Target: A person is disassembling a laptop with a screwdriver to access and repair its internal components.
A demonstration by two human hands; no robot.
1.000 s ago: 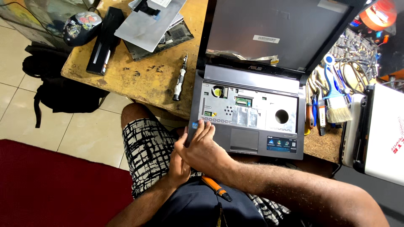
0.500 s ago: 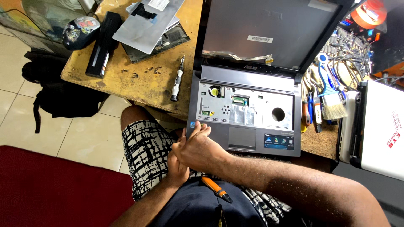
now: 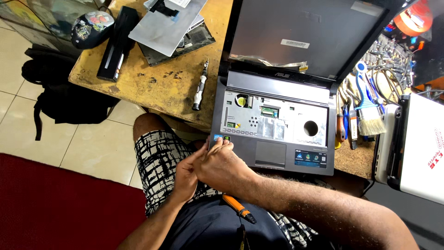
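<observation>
A grey laptop lies open on a worn wooden table, its keyboard removed and the metal tray underneath bare. My right hand curls over the laptop's front left corner, fingertips on the palm rest edge. My left hand sits just below and left of it, thumb reaching up to the same corner from underneath. An orange-handled screwdriver lies across my lap below my right wrist.
A small black-and-silver screwdriver and loose screws lie left of the laptop. Behind are a removed keyboard, a black battery and a patterned mouse. A brush, hand tools and a white device lie to the right. A black backpack lies on the floor.
Both hands stay at the laptop's front left corner with only slight finger movement. The view has shifted a little.
</observation>
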